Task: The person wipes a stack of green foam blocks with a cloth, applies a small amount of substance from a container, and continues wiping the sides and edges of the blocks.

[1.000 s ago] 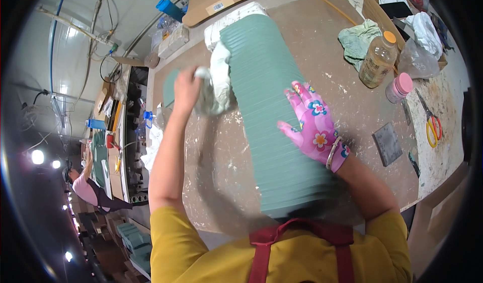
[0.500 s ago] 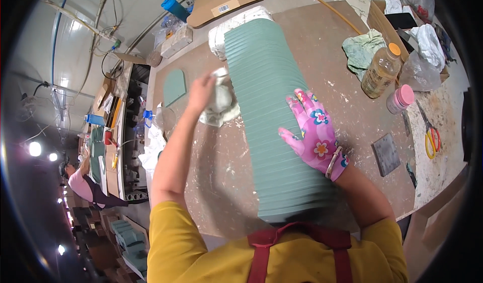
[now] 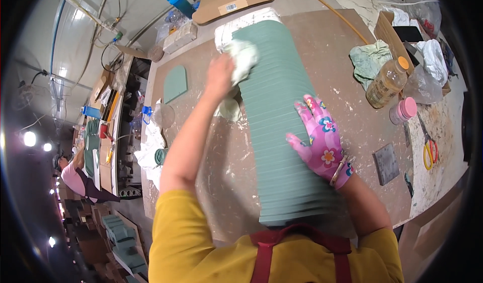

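A long row of overlapping green sheets, rounded at the top, runs down the middle of the table toward me. My bare left hand is closed around a crumpled white cloth, which touches the left edge of the row near its far end. Below that hand lies another pale cloth piece beside the row. My right hand, in a pink flowered glove, lies with fingers spread on the right side of the sheets. Beyond the row's far end sits a white wrapped block.
One loose green sheet lies left. On the right are a greenish rag, an orange-capped bottle, a pink-lidded jar, a grey block and scissors. A person works at another bench far left.
My left hand has moved up and to the right with the white cloth, from beside the row onto its edge. My right hand stays spread on the sheets.
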A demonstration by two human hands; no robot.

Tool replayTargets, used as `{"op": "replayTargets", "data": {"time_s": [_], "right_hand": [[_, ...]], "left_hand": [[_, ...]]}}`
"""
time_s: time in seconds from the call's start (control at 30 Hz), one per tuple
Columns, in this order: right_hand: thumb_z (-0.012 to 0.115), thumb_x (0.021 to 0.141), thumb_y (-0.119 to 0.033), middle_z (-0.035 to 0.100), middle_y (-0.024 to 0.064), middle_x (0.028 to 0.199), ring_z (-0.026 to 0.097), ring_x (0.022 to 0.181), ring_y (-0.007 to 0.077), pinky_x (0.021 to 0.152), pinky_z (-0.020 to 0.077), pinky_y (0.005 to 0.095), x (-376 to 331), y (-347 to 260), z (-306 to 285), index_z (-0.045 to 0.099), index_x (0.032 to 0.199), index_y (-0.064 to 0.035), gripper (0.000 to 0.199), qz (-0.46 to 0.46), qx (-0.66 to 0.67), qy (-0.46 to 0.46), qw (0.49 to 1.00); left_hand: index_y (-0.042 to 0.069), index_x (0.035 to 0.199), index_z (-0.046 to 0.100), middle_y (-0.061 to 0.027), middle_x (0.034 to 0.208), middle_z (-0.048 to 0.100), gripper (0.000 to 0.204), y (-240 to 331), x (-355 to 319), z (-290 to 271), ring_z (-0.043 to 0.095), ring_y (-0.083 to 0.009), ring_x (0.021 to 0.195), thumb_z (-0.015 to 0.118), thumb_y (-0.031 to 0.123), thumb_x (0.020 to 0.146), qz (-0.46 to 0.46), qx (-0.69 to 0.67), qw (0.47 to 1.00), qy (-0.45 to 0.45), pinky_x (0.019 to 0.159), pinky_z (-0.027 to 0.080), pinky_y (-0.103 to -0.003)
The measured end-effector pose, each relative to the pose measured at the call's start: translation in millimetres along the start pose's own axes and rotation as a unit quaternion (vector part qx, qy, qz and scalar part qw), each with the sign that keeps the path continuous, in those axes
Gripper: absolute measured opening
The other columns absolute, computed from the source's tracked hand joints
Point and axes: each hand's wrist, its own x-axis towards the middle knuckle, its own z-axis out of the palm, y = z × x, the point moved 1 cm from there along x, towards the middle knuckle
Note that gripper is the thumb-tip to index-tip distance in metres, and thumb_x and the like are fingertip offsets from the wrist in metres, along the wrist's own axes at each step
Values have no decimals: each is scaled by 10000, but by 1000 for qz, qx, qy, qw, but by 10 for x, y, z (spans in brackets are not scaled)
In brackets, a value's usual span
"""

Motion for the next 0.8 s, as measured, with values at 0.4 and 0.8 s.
{"op": "replayTargets", "data": {"time_s": [0.4, 0.8], "right_hand": [[652, 821, -381, 388, 193, 1429, 365, 1312, 392, 1071, 290, 481, 56, -11, 16, 469, 1350, -70, 640, 4, 17, -15, 1000], [648, 823, -391, 386, 203, 1428, 372, 1303, 402, 1062, 300, 484, 17, -4, -27, 465, 1345, -54, 648, -4, 1, -8, 1000]], "left_hand": [[128, 1115, 656, -149, 1185, 591, 314, 908, 752, 537, 532, -376, 1079, 621, 317, 866, 88, 27, 996, 9, 955, 421, -443], [44, 1074, 658, -185, 1061, 647, 342, 264, 725, -332, 594, -354, 1013, 615, 302, 853, -26, -22, 994, 102, 887, 460, -431]]}}
